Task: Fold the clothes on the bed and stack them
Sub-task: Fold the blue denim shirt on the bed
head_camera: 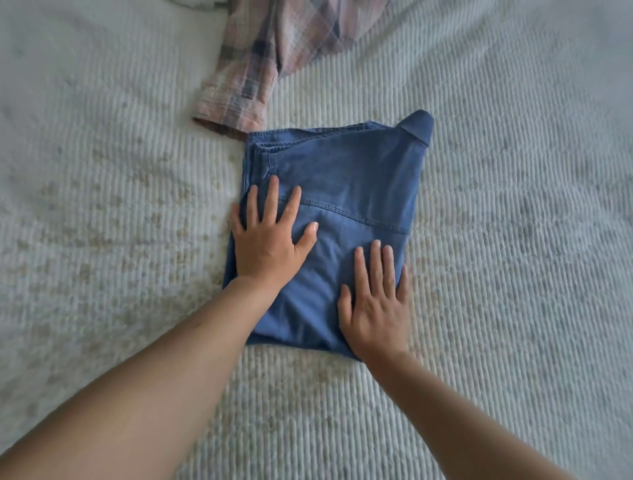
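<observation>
A blue denim shirt [356,178] lies folded into a rough rectangle in the middle of the bed, with a collar tip sticking out at its far right corner. My left hand [270,236] presses flat on its left half, fingers spread and straight. My right hand [373,301] lies flat on the near right part, fingers straight and pointing away from me. A pink and grey plaid shirt [260,58] lies unfolded beyond the denim one, its cuff almost touching the denim's far left corner.
The bed [513,240] is covered by a white ribbed blanket with faint beige flecks, spreading on all sides of the folded shirt. A bit of pale cloth [195,3] shows at the top edge.
</observation>
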